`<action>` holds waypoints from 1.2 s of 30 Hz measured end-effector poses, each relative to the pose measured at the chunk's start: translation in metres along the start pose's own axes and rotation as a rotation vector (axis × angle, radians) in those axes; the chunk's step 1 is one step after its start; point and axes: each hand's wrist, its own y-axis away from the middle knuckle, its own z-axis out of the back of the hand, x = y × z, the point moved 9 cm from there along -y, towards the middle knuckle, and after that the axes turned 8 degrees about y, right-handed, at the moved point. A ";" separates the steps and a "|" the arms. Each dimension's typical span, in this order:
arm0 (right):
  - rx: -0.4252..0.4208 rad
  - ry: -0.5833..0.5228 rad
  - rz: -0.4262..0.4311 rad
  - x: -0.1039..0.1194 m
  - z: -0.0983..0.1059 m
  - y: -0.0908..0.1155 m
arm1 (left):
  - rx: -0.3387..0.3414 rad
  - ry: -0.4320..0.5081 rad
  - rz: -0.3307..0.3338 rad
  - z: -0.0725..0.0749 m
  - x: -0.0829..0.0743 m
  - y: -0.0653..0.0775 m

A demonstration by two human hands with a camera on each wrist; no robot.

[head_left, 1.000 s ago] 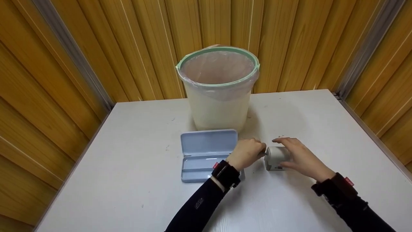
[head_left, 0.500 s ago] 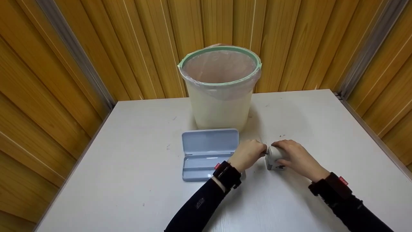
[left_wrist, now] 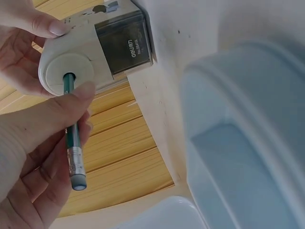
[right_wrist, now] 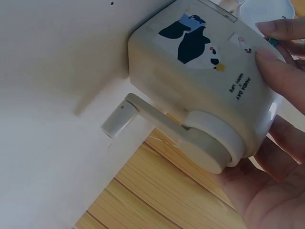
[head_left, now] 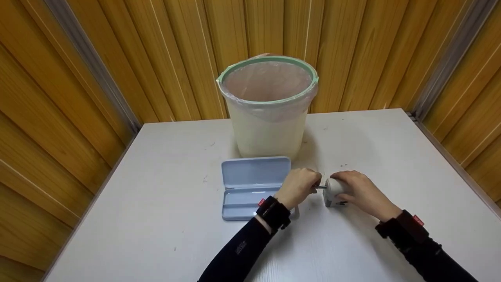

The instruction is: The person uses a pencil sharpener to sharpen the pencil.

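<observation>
My left hand (head_left: 299,187) pinches a green pencil (left_wrist: 73,138) between thumb and fingers. The pencil's grey eraser end points out, and its other end sits inside the round hole of a white crank pencil sharpener (left_wrist: 81,38). A short stretch of pencil shows between hand and sharpener in the head view. With thumb and fingers around the top and sides, my right hand (head_left: 364,194) grips the sharpener, which rests on the table. Panda pictures mark its side, and its crank handle (right_wrist: 157,119) sticks out, untouched, in the right wrist view. The pencil's tip is hidden.
An open light-blue pencil case (head_left: 256,172) lies left of the sharpener, partly behind my left hand. Behind it stands a cream bin (head_left: 270,133) with a green rim and a plastic liner. Wood-look panels (head_left: 176,58) enclose the white table (head_left: 176,168).
My right hand has closed from a loose pose onto the sharpener. My left hand has drawn slightly left, leaving more of the pencil showing outside the hole.
</observation>
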 end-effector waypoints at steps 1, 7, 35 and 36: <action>0.001 0.000 -0.001 0.000 0.000 0.000 | 0.005 -0.001 0.004 0.000 0.001 0.000; 0.008 -0.006 -0.008 -0.001 -0.001 -0.001 | 0.028 0.006 0.024 -0.001 0.005 0.001; 0.067 0.003 -0.044 -0.002 -0.005 -0.003 | -0.107 0.041 0.068 0.034 0.062 0.044; 0.066 0.001 -0.043 -0.002 -0.005 -0.003 | -0.112 0.038 0.067 0.036 0.063 0.046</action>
